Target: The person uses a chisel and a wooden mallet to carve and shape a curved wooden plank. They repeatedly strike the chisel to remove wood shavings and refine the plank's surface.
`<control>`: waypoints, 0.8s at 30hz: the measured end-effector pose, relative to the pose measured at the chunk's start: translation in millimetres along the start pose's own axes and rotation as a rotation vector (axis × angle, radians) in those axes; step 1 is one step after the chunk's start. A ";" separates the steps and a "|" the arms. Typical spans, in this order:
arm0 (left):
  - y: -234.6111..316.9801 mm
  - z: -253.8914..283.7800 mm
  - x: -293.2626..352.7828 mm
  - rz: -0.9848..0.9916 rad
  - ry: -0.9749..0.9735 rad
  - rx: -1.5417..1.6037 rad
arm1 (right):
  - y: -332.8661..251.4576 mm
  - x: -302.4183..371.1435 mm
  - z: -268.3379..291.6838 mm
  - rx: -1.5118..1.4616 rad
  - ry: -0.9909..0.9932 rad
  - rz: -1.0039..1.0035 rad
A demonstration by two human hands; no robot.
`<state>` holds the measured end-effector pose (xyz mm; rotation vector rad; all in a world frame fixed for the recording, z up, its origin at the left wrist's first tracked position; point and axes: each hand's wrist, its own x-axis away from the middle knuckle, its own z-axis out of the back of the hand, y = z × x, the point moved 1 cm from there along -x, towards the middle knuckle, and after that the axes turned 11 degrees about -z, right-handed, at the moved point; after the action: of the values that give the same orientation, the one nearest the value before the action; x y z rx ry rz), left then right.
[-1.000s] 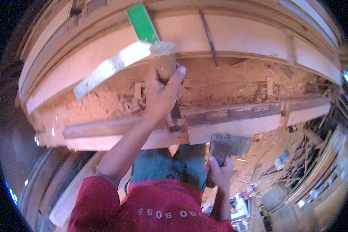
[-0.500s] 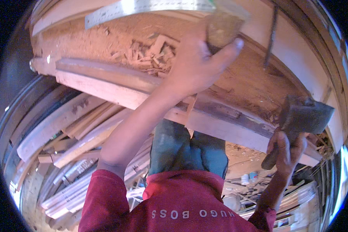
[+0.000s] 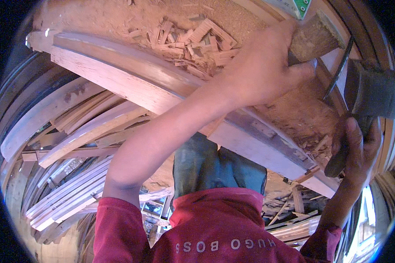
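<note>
Chisel stands near the workbench far edge, gripped in our left hand; our right hand holds the hatchet raised. A glancing blow could hit our knuckles.

The left hand covers the lower part of the wooden chisel handle, so the blade below is hidden and its contact with the curved wooden piece cannot be seen. The forearm also hides a part of this piece. The right hand closes around the hatchet; its handle is mostly covered by the fingers, and the head is blurred. The green and white ruler is cut off by the top edge. The chips on the worktop are too small to tell apart
</note>
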<state>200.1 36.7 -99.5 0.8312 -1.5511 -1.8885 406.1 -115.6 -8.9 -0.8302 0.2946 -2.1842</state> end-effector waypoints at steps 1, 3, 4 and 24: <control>-1.1 -0.1 1.2 -0.021 0.023 0.006 | -3.0 -4.2 1.5 0.000 -0.002 -0.008; -2.6 3.0 0.8 -0.037 0.027 0.016 | -13.2 -9.0 0.4 -0.061 0.002 -0.037; -3.5 3.9 0.6 -0.045 0.029 0.018 | -17.4 -10.6 -0.2 -0.094 0.001 -0.053; -3.6 -2.6 9.0 -0.062 0.011 -0.076 | -74.7 -38.6 15.1 0.052 -0.030 -0.080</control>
<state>196.1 29.0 -104.3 0.8639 -1.4530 -1.9704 391.5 -35.9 17.9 -0.8585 0.1916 -2.2412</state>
